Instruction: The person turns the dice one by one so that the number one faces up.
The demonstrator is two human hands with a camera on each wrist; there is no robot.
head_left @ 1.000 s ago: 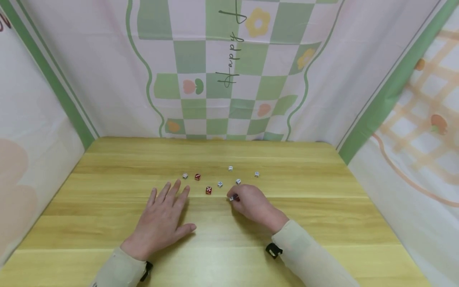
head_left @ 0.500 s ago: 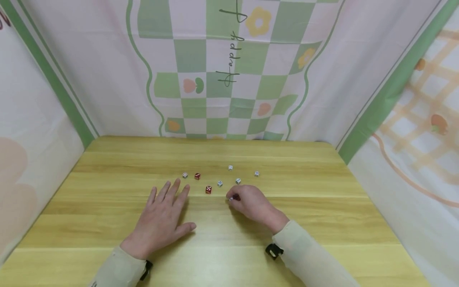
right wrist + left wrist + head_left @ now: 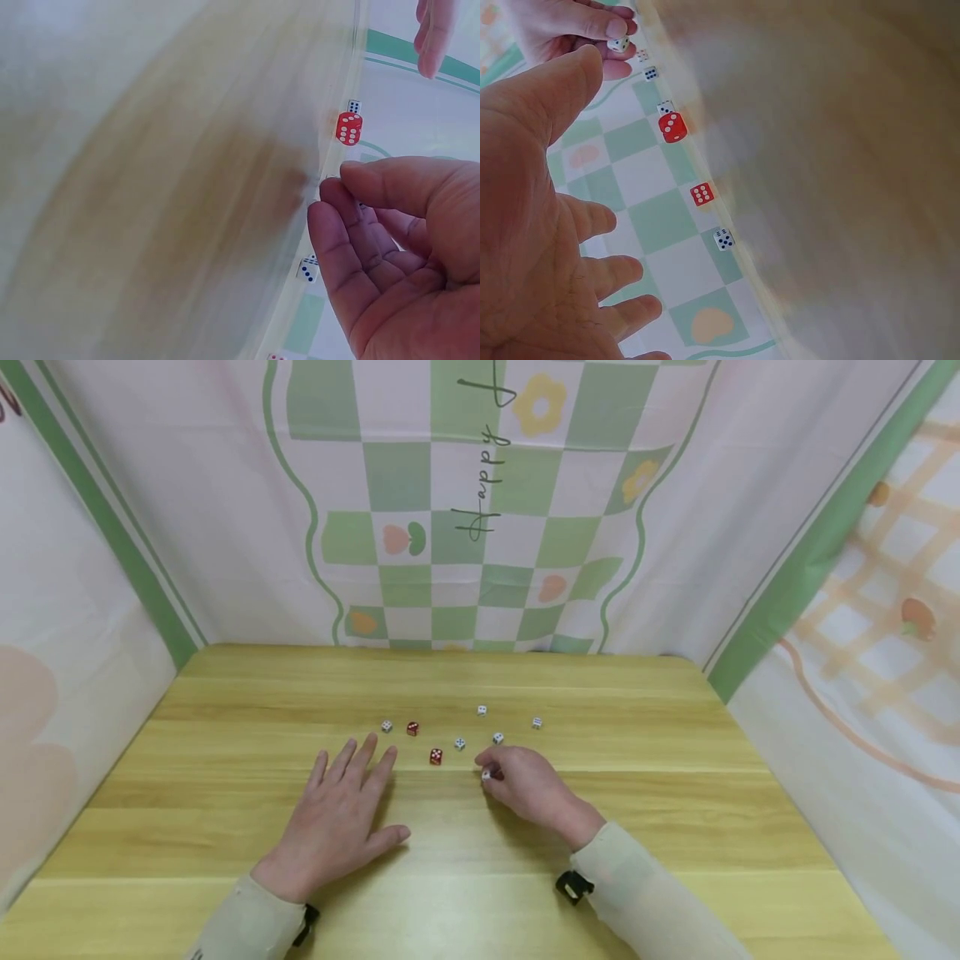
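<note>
My right hand point(image 3: 532, 793) pinches a white die point(image 3: 486, 774) between thumb and fingertips, low over the wooden table. The left wrist view shows this same white die point(image 3: 619, 44) in the fingers; in the right wrist view the fingers mostly hide it. Just beyond the right hand lies another white die point(image 3: 498, 738). On the left, my left hand point(image 3: 330, 827) is spread palm down with straight fingers, holding nothing. Its fingertips come near a red die point(image 3: 436, 757), a second red die point(image 3: 412, 728) and a white die point(image 3: 386, 726).
More white dice lie loose on the table point(image 3: 600, 877): a middle die point(image 3: 460, 743), a far die point(image 3: 482, 711) and a right-hand die point(image 3: 537, 723). A patterned cloth point(image 3: 457, 585) hangs behind the back edge, with further cloths at both sides.
The die in my right hand has turned slightly, and more of its white face shows between the fingers. My left hand and the dice on the table have stayed put.
</note>
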